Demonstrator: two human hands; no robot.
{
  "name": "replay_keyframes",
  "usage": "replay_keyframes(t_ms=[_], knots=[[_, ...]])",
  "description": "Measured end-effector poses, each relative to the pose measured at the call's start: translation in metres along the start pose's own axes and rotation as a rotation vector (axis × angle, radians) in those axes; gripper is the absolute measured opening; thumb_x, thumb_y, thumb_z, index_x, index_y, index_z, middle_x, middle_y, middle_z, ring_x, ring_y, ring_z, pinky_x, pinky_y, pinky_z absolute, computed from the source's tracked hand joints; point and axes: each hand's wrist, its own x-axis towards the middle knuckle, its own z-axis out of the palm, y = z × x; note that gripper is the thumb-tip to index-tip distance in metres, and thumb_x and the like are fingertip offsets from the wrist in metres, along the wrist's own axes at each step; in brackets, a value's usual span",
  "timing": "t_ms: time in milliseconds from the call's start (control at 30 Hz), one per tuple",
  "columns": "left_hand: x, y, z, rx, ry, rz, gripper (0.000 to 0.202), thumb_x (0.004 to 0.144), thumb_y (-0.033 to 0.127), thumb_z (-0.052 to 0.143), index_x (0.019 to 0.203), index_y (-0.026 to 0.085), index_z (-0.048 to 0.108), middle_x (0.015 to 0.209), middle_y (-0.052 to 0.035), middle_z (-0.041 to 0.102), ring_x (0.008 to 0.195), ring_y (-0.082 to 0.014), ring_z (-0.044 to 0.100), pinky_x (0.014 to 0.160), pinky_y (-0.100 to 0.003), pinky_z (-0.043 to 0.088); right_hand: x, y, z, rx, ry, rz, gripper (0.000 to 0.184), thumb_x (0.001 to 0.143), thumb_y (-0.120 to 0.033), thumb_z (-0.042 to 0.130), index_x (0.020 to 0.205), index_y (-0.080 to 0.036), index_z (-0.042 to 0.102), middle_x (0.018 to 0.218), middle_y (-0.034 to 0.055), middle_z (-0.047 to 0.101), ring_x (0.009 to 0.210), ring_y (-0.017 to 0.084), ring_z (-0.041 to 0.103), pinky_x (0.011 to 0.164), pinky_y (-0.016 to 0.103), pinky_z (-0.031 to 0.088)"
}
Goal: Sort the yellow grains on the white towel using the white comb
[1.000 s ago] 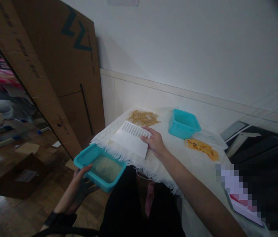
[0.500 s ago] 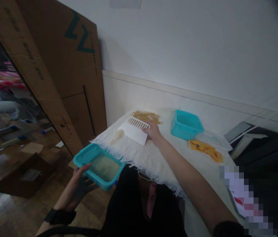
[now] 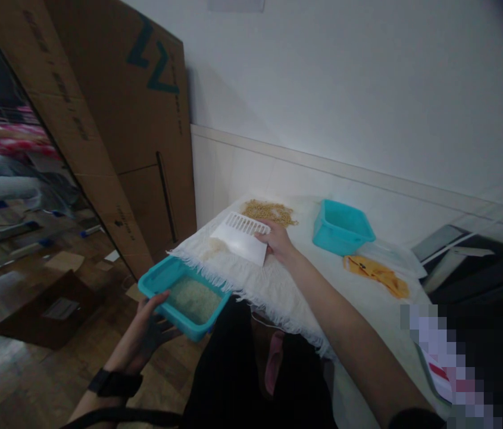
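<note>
My left hand (image 3: pixel 150 328) grips a teal plastic tray (image 3: pixel 183 296) from below and holds it just under the fringed front edge of a white cloth (image 3: pixel 278 286) on the table. The tray holds pale rice. My right hand (image 3: pixel 277 241) presses on a white flat scraper with a slotted edge (image 3: pixel 241 237) that lies on the cloth. A little pale rice (image 3: pixel 213 244) sits at the scraper's left side. A heap of yellow-brown grain (image 3: pixel 269 211) lies just beyond the scraper.
A second teal tray (image 3: pixel 341 226) stands at the back of the table. Beside it lie a clear bag (image 3: pixel 394 256) and a yellow wrapper (image 3: pixel 378 273). Tall cardboard boxes (image 3: pixel 112 113) lean at the left. A pixelated item (image 3: pixel 443 351) lies at the right.
My right hand slid the scraper away from the table's front edge toward the grain heap, uncovering a small heap of rice on its left. The left hand kept the teal tray at the edge.
</note>
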Motion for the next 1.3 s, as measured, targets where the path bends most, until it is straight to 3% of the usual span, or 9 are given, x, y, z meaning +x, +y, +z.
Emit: replay_keyframes(t_ms=[167,300,600,833,1000,1133,1300], knots=[[0.015,-0.002,-0.007,0.058,0.031,-0.015,0.067,0.079,0.040,0.082,0.136,0.032,0.047,0.100,-0.0045,0.065,0.077,-0.0255,0.072,0.072,-0.049,0.064,0.001,0.001,0.005,-0.016,0.080,-0.010,0.063,0.057,-0.026,0.083,0.119,-0.019,0.071,0.100,0.0044,0.078,0.084,0.020,0.072,0.078,0.038,0.061],[0.015,-0.001,-0.007,0.063,0.019,0.006,0.066,0.080,0.039,0.082,0.136,0.032,0.046,0.105,-0.0072,0.066,0.081,-0.0271,0.073,0.072,-0.049,0.064,-0.005,-0.001,0.008,-0.014,0.027,0.011,0.064,0.054,-0.026,0.085,0.116,-0.019,0.072,0.095,0.0031,0.078,0.082,0.021,0.072,0.077,0.038,0.061],[0.003,-0.007,-0.003,0.030,-0.022,0.039,0.063,0.080,0.039,0.082,0.132,0.032,0.048,0.104,-0.0065,0.066,0.078,-0.0262,0.075,0.074,-0.048,0.064,-0.039,-0.005,-0.013,-0.009,0.142,0.079,0.070,0.054,-0.027,0.084,0.122,-0.020,0.071,0.092,0.0032,0.077,0.075,0.022,0.071,0.065,0.037,0.060],[-0.001,-0.008,0.001,0.023,-0.052,0.056,0.056,0.079,0.039,0.082,0.124,0.032,0.050,0.098,-0.0041,0.065,0.077,-0.0276,0.074,0.074,-0.050,0.063,-0.077,-0.007,0.000,-0.016,0.015,0.056,0.068,0.054,-0.038,0.089,0.117,-0.022,0.071,0.089,0.0028,0.076,0.076,0.024,0.071,0.068,0.038,0.059],[0.001,-0.009,0.001,0.026,-0.044,0.037,0.062,0.079,0.042,0.082,0.131,0.032,0.050,0.103,-0.0069,0.067,0.080,-0.0291,0.074,0.075,-0.052,0.063,-0.099,-0.013,0.015,-0.023,-0.101,-0.020,0.061,0.058,-0.041,0.089,0.114,-0.023,0.073,0.094,0.0044,0.076,0.085,0.025,0.071,0.078,0.038,0.059],[-0.001,-0.009,-0.002,0.029,-0.078,0.047,0.061,0.081,0.041,0.081,0.132,0.032,0.047,0.103,-0.0074,0.067,0.080,-0.0283,0.073,0.075,-0.050,0.063,-0.085,-0.020,0.010,-0.028,-0.069,-0.027,0.067,0.059,-0.041,0.088,0.122,-0.024,0.071,0.100,0.0046,0.077,0.087,0.027,0.072,0.075,0.039,0.060],[-0.002,-0.005,-0.005,0.026,-0.091,0.064,0.055,0.083,0.040,0.080,0.128,0.031,0.050,0.107,-0.0085,0.068,0.084,-0.0282,0.074,0.076,-0.047,0.063,-0.029,-0.017,-0.001,-0.045,0.131,-0.030,0.075,0.057,-0.040,0.085,0.128,-0.024,0.067,0.103,0.0051,0.076,0.084,0.027,0.072,0.069,0.041,0.061]])
